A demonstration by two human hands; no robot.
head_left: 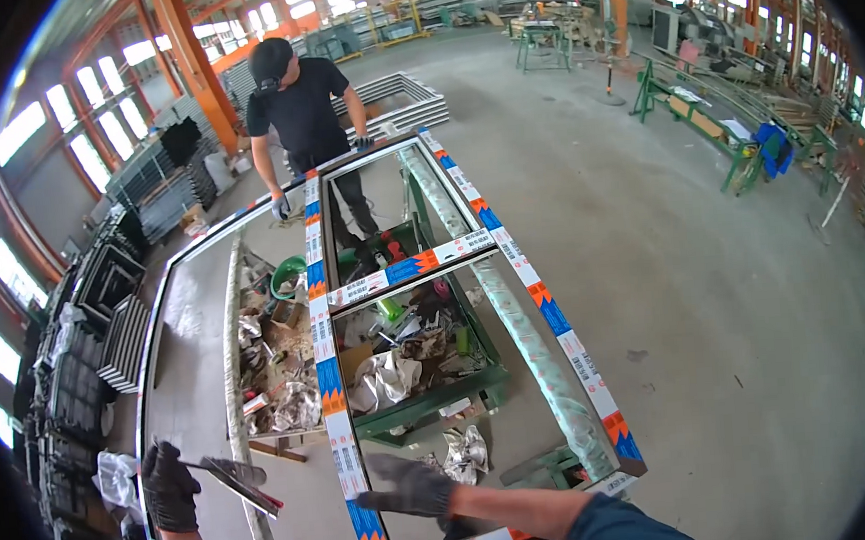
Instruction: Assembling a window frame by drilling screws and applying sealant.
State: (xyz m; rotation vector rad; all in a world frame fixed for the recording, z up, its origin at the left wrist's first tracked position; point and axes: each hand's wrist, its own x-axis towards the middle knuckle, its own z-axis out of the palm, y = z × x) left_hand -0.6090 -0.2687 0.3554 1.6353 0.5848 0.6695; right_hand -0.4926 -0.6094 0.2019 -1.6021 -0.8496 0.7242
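A large window frame (332, 407), covered in blue, orange and white protective tape, lies across padded supports in front of me. My left hand (170, 489), in a dark glove, is closed near the frame's left edge. From it extends a long, narrow dark tool (242, 487) with a greyish rounded part and a reddish end; its exact kind is unclear. Over the frame's middle bar, at the near end, my gloved right hand (407, 484) is open with fingers stretched leftward. Whether it touches the bar, I cannot tell.
A co-worker (306, 108) stands at the far side, gloved hands at the frame. Below it, green-framed carts (431, 395) hold crumpled film, tools and a green bucket (290, 277). Dark frames (70, 396) stack at left; a green workbench (734, 133) stands at right.
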